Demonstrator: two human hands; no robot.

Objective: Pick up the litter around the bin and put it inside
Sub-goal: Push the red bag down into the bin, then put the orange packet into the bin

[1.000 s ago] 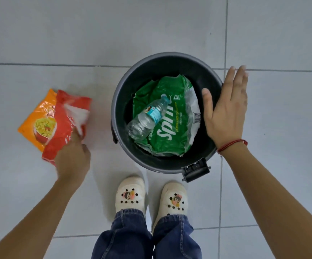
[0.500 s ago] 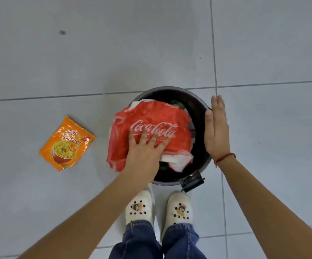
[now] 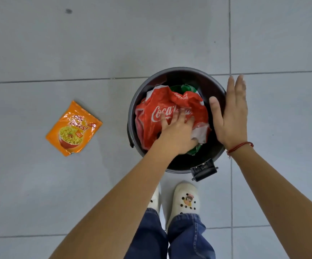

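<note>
A dark round bin stands on the grey tiled floor. Inside it lies a crumpled red Coca-Cola wrapper, with bits of a green wrapper showing under it. My left hand is down in the bin on top of the red wrapper, fingers spread over it and thumb hidden. My right hand is flat and open, its palm against the bin's right rim. An orange noodle packet lies flat on the floor to the left of the bin.
The bin's black pedal sticks out at its near right side. My feet in white clogs stand just behind it. Grey floor tiles stretch all around.
My left hand lifted the red wrapper off the orange packet, carried it right over the bin and pushed it down inside. The bottle and green wrapper are now mostly covered.
</note>
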